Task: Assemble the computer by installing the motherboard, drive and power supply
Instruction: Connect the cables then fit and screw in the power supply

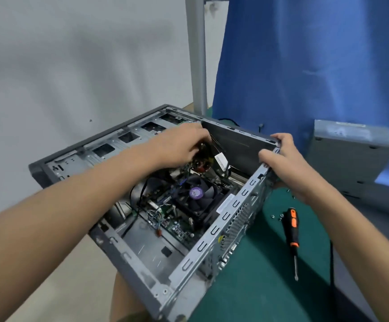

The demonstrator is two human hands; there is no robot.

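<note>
An open grey computer case [140, 259] lies on its side, partly overhanging the green table's left edge. Inside it sits the motherboard [177, 219] with a black cooler fan [198, 194] bearing a purple sticker. A dark grey power supply [235, 145] sits in the case's far right corner. My left hand [179, 145] reaches into the case and grips a bundle of black, red and yellow cables [202, 159] beside the power supply. My right hand [284, 159] grips the case's far right corner, thumb on the inside and fingers over the rim.
A black and orange screwdriver [292, 231] lies on the green table [258, 275] right of the case, with several small screws [277, 216] near it. A grey metal case panel [349, 154] leans at the back right against a blue curtain [305, 66]. A grey post [198, 54] stands behind.
</note>
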